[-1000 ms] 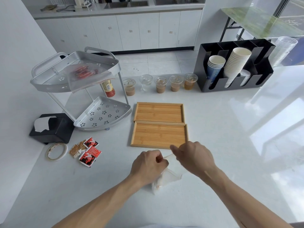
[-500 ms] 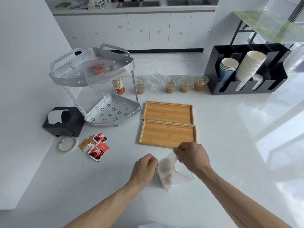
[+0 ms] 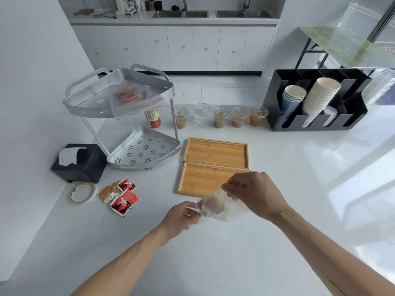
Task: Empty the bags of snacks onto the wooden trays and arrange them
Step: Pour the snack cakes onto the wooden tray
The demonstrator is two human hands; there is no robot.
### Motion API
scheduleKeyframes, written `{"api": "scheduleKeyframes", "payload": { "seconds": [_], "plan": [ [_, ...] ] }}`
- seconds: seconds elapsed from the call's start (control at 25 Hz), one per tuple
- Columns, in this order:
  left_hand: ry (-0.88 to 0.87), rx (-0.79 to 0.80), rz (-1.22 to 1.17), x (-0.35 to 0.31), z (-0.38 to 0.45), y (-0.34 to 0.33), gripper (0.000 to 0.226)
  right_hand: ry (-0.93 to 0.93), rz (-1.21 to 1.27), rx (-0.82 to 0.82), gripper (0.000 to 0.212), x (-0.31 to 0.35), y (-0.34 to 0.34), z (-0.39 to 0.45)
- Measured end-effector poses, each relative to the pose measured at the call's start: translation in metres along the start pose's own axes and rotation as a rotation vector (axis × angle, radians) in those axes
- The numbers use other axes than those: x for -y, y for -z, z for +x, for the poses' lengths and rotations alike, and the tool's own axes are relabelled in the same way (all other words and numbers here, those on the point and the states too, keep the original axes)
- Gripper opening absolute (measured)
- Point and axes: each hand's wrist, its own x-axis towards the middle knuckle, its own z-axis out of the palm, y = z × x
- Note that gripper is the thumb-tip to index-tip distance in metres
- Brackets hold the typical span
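Two wooden trays lie side by side on the white counter, the near tray [image 3: 198, 180] and the far tray [image 3: 215, 152], both bare. Just in front of the near tray I hold a clear plastic snack bag [image 3: 215, 207] lifted off the counter, with pale brownish snacks inside. My left hand [image 3: 181, 216] pinches its left edge and my right hand [image 3: 256, 195] grips its top right edge. A second clear bag with red snacks [image 3: 130, 97] rests on the top tier of the metal rack [image 3: 119, 116].
Loose red and brown snack packets [image 3: 119, 195] lie left of the trays beside a tape roll [image 3: 83, 192] and a black tissue box [image 3: 79, 163]. Several lidded drink cups [image 3: 220, 116] and a black cup holder [image 3: 316, 99] line the back.
Both hands have raised the bag off the counter and toward the near tray. The bag has turned from hanging low to being held sideways between the hands.
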Motion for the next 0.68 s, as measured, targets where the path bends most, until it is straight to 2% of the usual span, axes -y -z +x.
{"api": "scheduleKeyframes", "payload": {
  "seconds": [0.08,0.48,0.68],
  "plan": [
    [-0.039,-0.071,-0.053,-0.005,0.004,-0.003,0.019,0.019,0.023,0.027,0.021,-0.006,0.01,0.008],
    [0.01,-0.117,-0.306,-0.021,0.032,-0.035,0.017,0.149,0.098,0.119,0.017,-0.026,0.03,0.04],
    [-0.001,-0.174,-0.388,-0.023,0.044,-0.033,0.012,0.149,0.006,0.04,0.017,-0.041,0.046,0.061]
  ]
}}
